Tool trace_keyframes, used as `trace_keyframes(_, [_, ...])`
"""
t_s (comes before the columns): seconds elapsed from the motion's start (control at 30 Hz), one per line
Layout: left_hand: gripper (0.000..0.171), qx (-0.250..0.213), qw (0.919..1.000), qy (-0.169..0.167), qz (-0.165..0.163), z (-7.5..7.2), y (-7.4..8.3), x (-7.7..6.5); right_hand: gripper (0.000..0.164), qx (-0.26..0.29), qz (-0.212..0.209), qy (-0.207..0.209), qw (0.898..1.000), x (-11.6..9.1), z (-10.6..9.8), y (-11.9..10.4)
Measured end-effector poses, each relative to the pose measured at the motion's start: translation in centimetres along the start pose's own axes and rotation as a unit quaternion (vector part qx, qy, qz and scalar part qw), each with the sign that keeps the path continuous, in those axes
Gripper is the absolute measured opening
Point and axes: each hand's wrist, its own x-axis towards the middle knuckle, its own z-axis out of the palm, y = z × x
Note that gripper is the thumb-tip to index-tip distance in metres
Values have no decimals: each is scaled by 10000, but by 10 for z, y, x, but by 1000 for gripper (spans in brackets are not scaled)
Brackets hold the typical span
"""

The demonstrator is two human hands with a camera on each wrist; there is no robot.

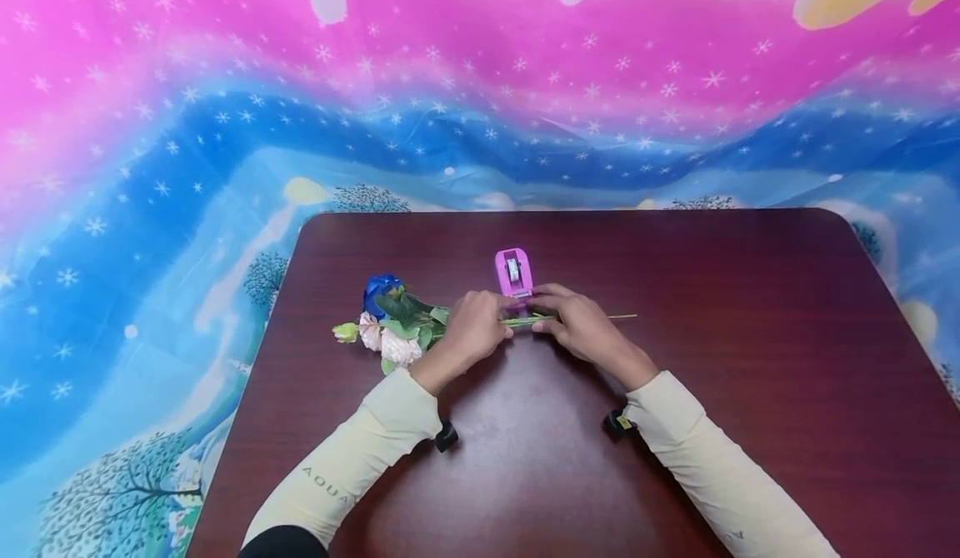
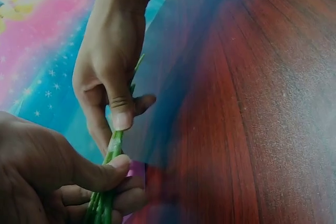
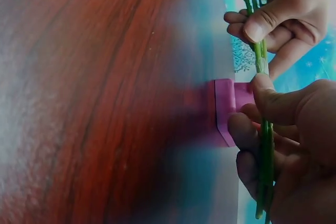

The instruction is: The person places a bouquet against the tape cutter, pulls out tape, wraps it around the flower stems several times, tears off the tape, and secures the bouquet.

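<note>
A bunch of flowers lies across in front of me in the head view, with a blue rose [image 1: 381, 293], pale pink blooms [image 1: 401, 348] and a yellow-green bud [image 1: 346, 333] at its left end. My left hand [image 1: 474, 324] pinches the green stems [image 2: 100, 205] just below the leaves. Farther along, my right hand [image 1: 581, 324] grips the same stems between thumb and fingers, their ends sticking out to the right. Between the hands a shiny clear band, seemingly tape [image 3: 261, 65], shows on the stems. Just beyond the hands stands a pink tape dispenser [image 1: 525, 271] with a roll inside.
The dark red-brown wooden table [image 1: 750, 333] spreads out on all sides of the hands. Behind it hangs a pink and blue cloth [image 1: 465, 82] printed with snowflakes and trees.
</note>
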Motion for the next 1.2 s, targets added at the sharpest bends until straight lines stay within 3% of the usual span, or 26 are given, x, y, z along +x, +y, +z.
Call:
trace_keyframes(0.23, [63,-460,9976,-498,-166,-6,-4,0,53,-290,96,-440,9986,-2,0,-7])
trace_keyframes(0.43, [73,-1317,9834,-1054,-670,-12,-5,0,60,-429,248,-708,9963,-5,1,-14])
trace_keyframes(0.63, [77,-1367,9814,-1151,-708,-12,-5,0,63,-413,397,-872,9945,-9,-1,-19])
trace_keyframes(0.77, [66,-1356,9807,-1196,-738,-14,-3,-1,61,-315,419,-881,9947,-9,-3,-21])
trace_keyframes(0.93, [33,-934,9897,-953,-514,-20,3,-5,46,-177,398,-676,9968,-9,-8,-25])
trace_keyframes(1.07, [14,-282,9986,-384,-211,-26,9,-8,30,-222,131,-50,9997,-8,-11,-28])
trace_keyframes(1.2, [7,346,9991,257,23,-33,15,-11,21,-195,-16,663,9976,-5,-14,-32])
